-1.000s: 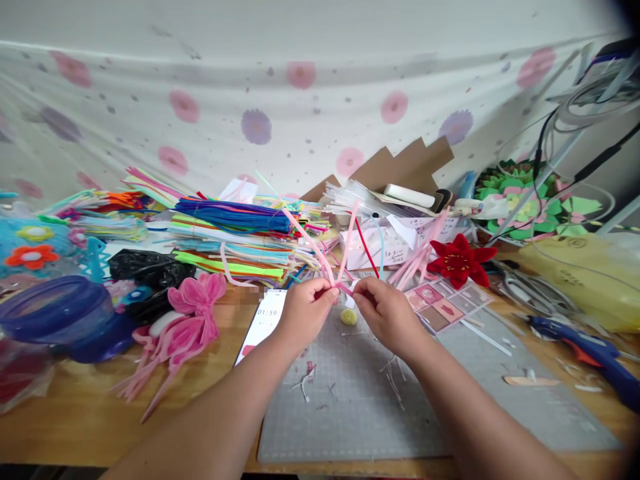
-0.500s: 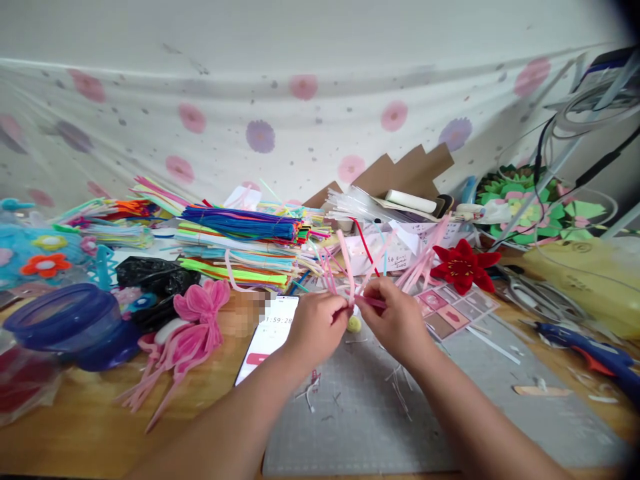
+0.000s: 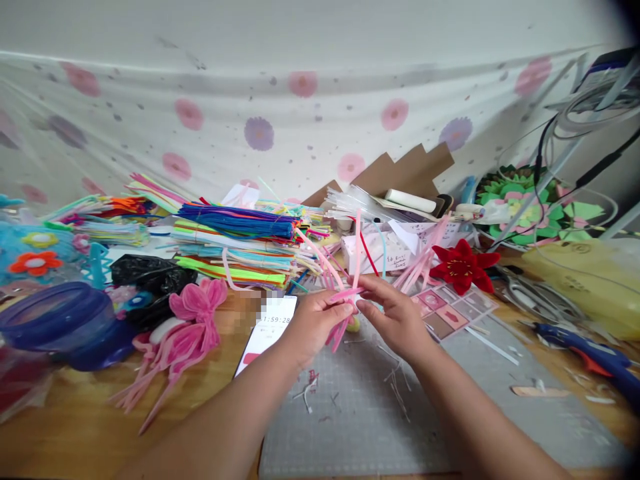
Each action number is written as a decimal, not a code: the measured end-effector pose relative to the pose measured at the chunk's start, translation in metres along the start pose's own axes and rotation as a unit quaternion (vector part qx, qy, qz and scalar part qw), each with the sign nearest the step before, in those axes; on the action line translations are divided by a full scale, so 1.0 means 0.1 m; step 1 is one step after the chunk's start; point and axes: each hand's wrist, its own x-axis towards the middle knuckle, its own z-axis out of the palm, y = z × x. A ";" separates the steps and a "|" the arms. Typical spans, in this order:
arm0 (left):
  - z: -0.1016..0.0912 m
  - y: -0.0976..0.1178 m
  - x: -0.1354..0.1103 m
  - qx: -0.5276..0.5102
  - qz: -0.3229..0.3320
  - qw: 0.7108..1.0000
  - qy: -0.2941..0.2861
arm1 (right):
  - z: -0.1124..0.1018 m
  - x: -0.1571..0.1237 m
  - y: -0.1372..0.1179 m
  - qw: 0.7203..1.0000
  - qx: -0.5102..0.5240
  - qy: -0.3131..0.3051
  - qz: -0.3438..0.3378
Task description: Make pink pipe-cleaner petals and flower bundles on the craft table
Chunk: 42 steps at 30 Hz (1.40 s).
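My left hand (image 3: 316, 328) pinches a small bunch of pink pipe cleaners (image 3: 341, 295) between thumb and fingers, above the cutting mat. Some strands stand up from the grip and others point down below it. From the other side, my right hand (image 3: 395, 315) has its thumb and fingertips curled around the same bunch, with pink strands between them. A small yellow-green ball (image 3: 353, 325) shows just under the hands, partly hidden; I cannot tell whether it is attached.
The grey cutting mat (image 3: 360, 413) bears wire scraps. Left of it are a phone (image 3: 267, 323), a finished pink pipe-cleaner piece (image 3: 195, 320) and a blue bowl (image 3: 60, 320). Bundled pipe cleaners (image 3: 240, 220) are stacked behind. A red flower (image 3: 464, 267) and a glue gun (image 3: 583, 347) are on the right.
The pink strands have turned in my hands, with ends now pointing down beneath the grip. My right fingers have loosened from a tight pinch and spread a little. The view has shifted slightly.
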 end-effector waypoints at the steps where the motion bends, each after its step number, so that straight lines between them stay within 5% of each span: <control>1: 0.00 0.01 0.00 -0.009 0.000 1.000 -0.001 | 0.01 0.00 -0.01 0.999 -0.039 0.004 -0.016; 15: -0.04 -0.09 0.07 -0.100 0.075 0.983 0.136 | 0.13 -0.09 -0.14 0.928 -0.361 -0.017 -0.091; 26: 0.02 0.00 0.07 -0.268 0.017 0.949 0.165 | 0.27 -0.14 -0.18 0.910 -0.391 -0.082 -0.111; 30: 0.00 0.01 0.04 -0.230 0.034 0.962 0.143 | 0.17 -0.13 -0.17 0.951 -0.273 -0.123 -0.076; 33: 0.01 0.02 0.01 -0.152 0.037 0.981 0.111 | 0.08 -0.07 -0.14 0.996 -0.069 -0.059 0.006; 36: 0.05 0.04 -0.03 -0.084 0.007 0.993 0.077 | 0.05 -0.01 -0.09 0.993 0.083 0.047 0.076; 42: 0.10 0.09 -0.07 0.018 -0.006 1.000 0.018 | 0.08 0.03 -0.06 0.979 0.162 0.087 0.089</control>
